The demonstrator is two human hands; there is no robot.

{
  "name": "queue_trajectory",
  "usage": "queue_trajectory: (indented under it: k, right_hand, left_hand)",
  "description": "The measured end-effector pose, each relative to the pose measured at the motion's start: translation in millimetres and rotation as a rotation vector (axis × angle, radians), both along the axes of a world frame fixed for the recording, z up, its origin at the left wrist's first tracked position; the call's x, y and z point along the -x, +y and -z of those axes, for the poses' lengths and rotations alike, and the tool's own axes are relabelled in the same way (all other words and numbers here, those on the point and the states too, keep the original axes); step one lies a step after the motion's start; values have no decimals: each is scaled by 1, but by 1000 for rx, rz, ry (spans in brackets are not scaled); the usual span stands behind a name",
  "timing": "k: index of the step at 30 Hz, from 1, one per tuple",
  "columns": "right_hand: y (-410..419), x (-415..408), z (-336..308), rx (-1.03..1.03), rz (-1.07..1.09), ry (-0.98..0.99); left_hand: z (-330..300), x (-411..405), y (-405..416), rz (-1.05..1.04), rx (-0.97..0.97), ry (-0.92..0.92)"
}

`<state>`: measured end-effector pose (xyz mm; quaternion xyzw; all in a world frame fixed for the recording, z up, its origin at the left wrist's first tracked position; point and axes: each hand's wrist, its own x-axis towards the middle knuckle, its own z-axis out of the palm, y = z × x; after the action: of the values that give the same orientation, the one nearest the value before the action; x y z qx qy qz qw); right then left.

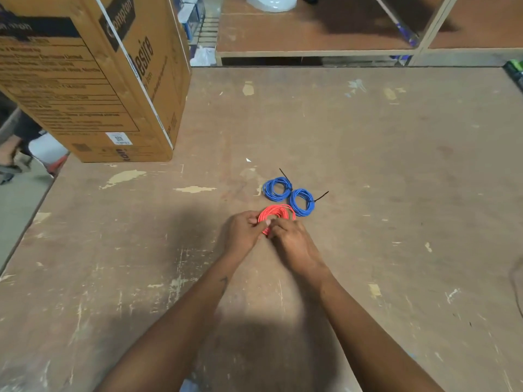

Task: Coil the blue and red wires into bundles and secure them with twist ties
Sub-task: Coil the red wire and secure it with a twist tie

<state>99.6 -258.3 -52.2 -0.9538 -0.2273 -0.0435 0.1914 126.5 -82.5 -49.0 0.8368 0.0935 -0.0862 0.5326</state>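
Hands [268, 233] gripping red coil [278, 212], table [368, 165]

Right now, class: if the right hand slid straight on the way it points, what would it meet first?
The right hand points up-left and already touches the red coil; beyond it probably the left hand.

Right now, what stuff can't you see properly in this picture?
All in the head view:
- Near side of the red wire coil: covered by the left hand and right hand, so any tie on it can't be seen.
- Fingertips: bunched together, exact pinch unclear.
- Cardboard box: top and left cut off by the frame; small print blurred.
- Green thing at the right edge: cut off.
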Motion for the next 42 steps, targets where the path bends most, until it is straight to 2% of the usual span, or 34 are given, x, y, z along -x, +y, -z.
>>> queue_trajectory:
  k: [2, 4, 6, 7, 9, 11, 13, 16, 19, 23, 28, 32, 36, 42]
  right_hand:
    - [-3, 0, 1, -61, -2, 43]
    - [-5, 7, -6, -119, 15, 37]
    - [-6, 13, -15, -168, 111, -17]
    - [-6, 12, -20, -174, 193, -55]
    - [-5, 0, -26, -118, 379, -83]
    - [-2, -17, -27, -8, 484, 1]
    - [-1, -32, -25, 102, 497, 153]
    - [-1, -50, -25, 122, 481, 351]
    - [2, -60, -29, 140, 419, 370]
    - [1, -51, -27, 65, 337, 328]
    - [1, 1, -24, 73, 248, 298]
    - [8, 56, -22, 45, 247, 273]
    - [13, 111, -20, -86, 273, 260]
    - [7, 164, -12, -189, 238, 247]
  left_hand:
    - [3, -3, -1, -18, -11, -6]
    - [3, -4, -2, -41, -128, -50]
    - [5, -4, -1, -57, -263, -125]
    - [2, -5, -2, -38, -269, -149]
    - [-3, -16, -2, 87, -231, -177]
    - [-11, -36, 3, 305, -261, -135]
    - [-27, -58, 2, 512, -376, -52]
    - [-43, -77, -12, 644, -565, -12]
    - [-43, -76, -25, 607, -708, -32]
    - [-25, -47, -16, 465, -657, -76]
    - [-8, 16, 3, 350, -633, -121]
    - [-3, 71, 6, 328, -668, -106]
    - [-2, 115, 11, 362, -692, -136]
    - [-11, 159, 22, 395, -566, -79]
